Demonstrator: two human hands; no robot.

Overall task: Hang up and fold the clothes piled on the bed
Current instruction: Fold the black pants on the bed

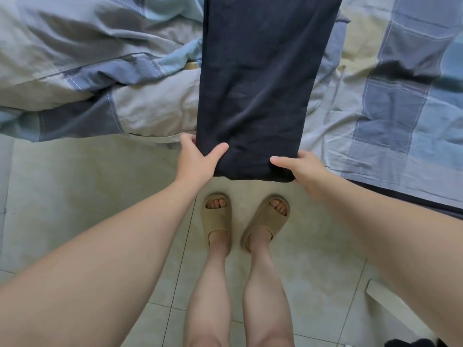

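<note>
— Cloth [253,96], dark navy and folded into a long strip, is seen in the head view. Where is it laid?

— It is stretched from the far edge of the picture across the bed [350,146], and its near end is held out past the bed edge, above the tiled floor [75,196].

— How is that end gripped?

— The near left corner is pinched by the left hand [198,159], with the thumb laid on top and the fingers curled behind the edge. The near right corner is pinched by the right hand [300,169], thumb on top; its fingers are hidden under the fabric.

— What else is shown?

— A rumpled blue-and-grey checked duvet [100,71] is heaped on the left. Tan slippers [218,221] are worn on the feet, just nearer than the cloth's end. A white edge [390,304] is caught at the near right.
</note>
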